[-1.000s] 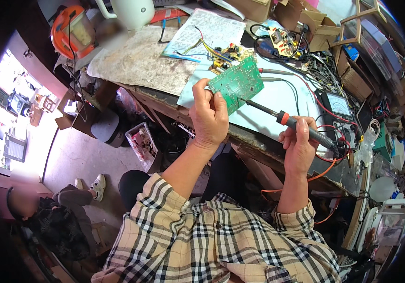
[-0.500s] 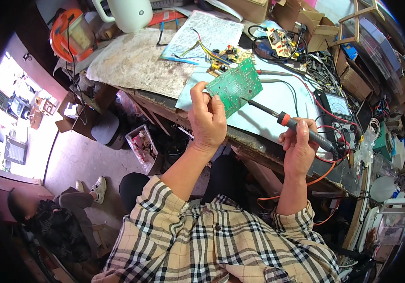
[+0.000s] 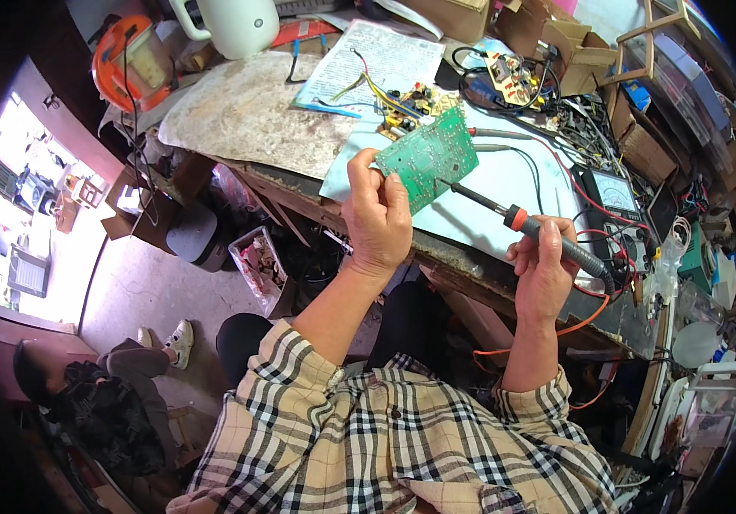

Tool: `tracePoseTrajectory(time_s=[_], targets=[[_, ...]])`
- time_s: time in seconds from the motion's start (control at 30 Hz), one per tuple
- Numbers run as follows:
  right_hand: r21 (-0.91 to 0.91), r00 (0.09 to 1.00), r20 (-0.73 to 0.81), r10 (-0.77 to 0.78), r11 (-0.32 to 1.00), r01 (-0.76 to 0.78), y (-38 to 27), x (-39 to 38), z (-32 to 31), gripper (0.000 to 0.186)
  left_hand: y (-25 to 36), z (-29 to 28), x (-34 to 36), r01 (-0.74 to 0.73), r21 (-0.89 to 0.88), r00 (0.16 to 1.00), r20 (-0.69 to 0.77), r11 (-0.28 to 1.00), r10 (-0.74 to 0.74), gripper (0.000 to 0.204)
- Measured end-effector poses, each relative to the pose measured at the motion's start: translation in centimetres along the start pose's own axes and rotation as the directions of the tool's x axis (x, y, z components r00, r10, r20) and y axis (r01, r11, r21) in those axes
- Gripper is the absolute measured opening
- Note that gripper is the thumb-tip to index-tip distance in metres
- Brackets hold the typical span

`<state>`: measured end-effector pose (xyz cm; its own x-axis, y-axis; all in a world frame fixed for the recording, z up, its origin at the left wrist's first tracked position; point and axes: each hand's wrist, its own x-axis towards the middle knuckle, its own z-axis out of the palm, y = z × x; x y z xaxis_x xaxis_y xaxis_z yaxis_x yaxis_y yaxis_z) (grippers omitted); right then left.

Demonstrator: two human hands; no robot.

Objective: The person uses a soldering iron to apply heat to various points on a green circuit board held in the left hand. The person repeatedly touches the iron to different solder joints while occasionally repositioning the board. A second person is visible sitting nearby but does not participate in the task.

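Observation:
A green circuit board [image 3: 430, 159] is tilted up over the near edge of the bench, its solder side facing me. My left hand [image 3: 378, 210] pinches its lower left corner between thumb and fingers. In my right hand [image 3: 546, 264] is a soldering iron [image 3: 515, 216] with a black and red handle, its fingers wrapped round the grip. The iron's tip meets the lower middle of the board or hovers just over it; I cannot tell which. From the handle's rear an orange cord [image 3: 586, 321] loops down past my right wrist. Behind the board lies another board with parts and wires [image 3: 408, 107].
Test leads [image 3: 505, 134] run across a pale sheet to an analog multimeter [image 3: 615, 190] on the right. Printed papers [image 3: 372, 64], a white kettle [image 3: 238, 26] and an orange reel [image 3: 132, 64] lie farther back. Loose wires and cardboard boxes crowd the right. A person [image 3: 102, 403] sits at lower left.
Both hands, the board and the iron stay almost in place. The orange cord's loop has shifted slightly.

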<state>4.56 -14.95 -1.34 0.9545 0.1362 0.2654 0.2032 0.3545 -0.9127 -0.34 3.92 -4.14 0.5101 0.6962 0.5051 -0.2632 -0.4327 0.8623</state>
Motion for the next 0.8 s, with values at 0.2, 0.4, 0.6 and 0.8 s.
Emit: tracePoseTrajectory(time_s=[0.2, 0.4, 0.6, 0.8], targets=[[-0.001, 1.0, 0.004, -0.002, 1.0, 0.002, 0.01, -0.01, 0.01, 0.023, -0.09, 0.03, 0.0, -0.005, -0.006, 1.0, 0.002, 1.0, 0.005, 0.032], [0.0, 1.0, 0.0, 0.006, 1.0, -0.006, 0.02, -0.04, 0.04, 0.023, 0.02, -0.1, 0.0, -0.018, 0.034, 1.0, 0.003, 0.999, 0.018, 0.033], [0.011, 1.0, 0.01, 0.008, 1.0, -0.008, 0.0, -0.07, 0.02, 0.022, -0.02, -0.03, 0.01, -0.007, 0.01, 1.0, 0.003, 1.0, 0.007, 0.032], [-0.007, 0.999, 0.052, 0.009, 1.0, -0.008, 0.01, -0.15, -0.19, 0.019, -0.26, 0.17, -0.07, -0.018, -0.029, 1.0, -0.014, 0.999, 0.017, 0.03]])
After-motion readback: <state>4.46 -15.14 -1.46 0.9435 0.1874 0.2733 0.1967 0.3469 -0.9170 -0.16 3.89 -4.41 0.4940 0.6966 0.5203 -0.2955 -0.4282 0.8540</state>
